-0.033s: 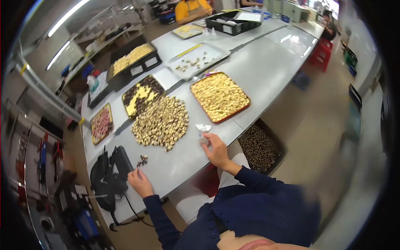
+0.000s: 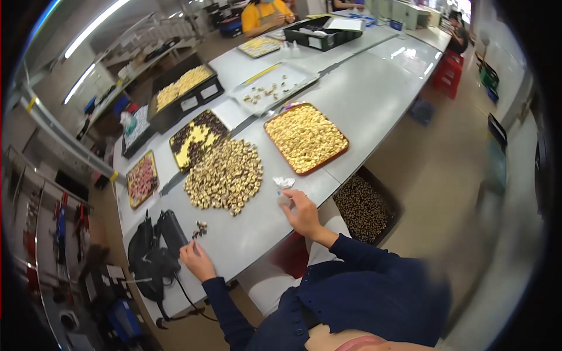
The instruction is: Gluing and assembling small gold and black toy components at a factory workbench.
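Observation:
At the near edge of the grey table (image 2: 351, 111), my left hand (image 2: 198, 261) is closed, fingertips drawn together; anything between them is too small to make out. Just beyond it lie several small dark and metallic pieces (image 2: 200, 228). My right hand (image 2: 303, 213) is closed on a small translucent whitish object (image 2: 284, 199), partly hidden by the fingers. A crumpled whitish scrap (image 2: 284, 182) lies just past it. Farther off, between my hands, spreads a large heap of small gold-and-dark round parts (image 2: 224, 176).
An orange-rimmed tray (image 2: 306, 139) of golden parts stands right of the heap; a yellow-and-black tray (image 2: 196, 137) and a tray of pinkish parts (image 2: 142, 178) stand left. A black bag with a cable (image 2: 149, 257) lies by my left hand. A dark bin (image 2: 366, 207) sits below the edge. A person (image 2: 266, 17) works opposite.

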A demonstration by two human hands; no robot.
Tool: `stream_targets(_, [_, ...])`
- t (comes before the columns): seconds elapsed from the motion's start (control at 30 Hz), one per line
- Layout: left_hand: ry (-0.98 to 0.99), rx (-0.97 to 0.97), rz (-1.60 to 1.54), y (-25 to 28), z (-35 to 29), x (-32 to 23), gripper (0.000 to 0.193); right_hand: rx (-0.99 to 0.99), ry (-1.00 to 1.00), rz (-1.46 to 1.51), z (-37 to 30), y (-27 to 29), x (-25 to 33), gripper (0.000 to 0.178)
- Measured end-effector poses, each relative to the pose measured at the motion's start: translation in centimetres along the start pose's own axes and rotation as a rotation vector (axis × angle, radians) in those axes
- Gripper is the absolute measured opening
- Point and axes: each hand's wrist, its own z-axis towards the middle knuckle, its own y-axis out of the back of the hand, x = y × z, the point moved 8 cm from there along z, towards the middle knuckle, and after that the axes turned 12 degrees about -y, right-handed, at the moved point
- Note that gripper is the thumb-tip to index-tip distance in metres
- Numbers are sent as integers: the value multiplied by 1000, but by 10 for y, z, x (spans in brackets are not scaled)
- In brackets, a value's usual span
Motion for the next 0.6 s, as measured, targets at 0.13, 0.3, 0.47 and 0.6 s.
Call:
stream_targets(0.13, [94, -11, -41, 6, -6, 4, 7, 19, -5, -3, -1, 5, 4, 31])
stream_targets(0.3, [80, 5, -23, 6, 0, -2, 5, 50, -7, -14, 0, 2, 3, 32])
stream_targets(0.47, [19, 32, 32, 6, -1, 2, 5, 55, 5, -1, 0, -3, 6, 33])
stream_targets(0.6, [33, 14, -26, 7, 3, -9, 5, 50, -8, -21, 1, -3, 4, 34])
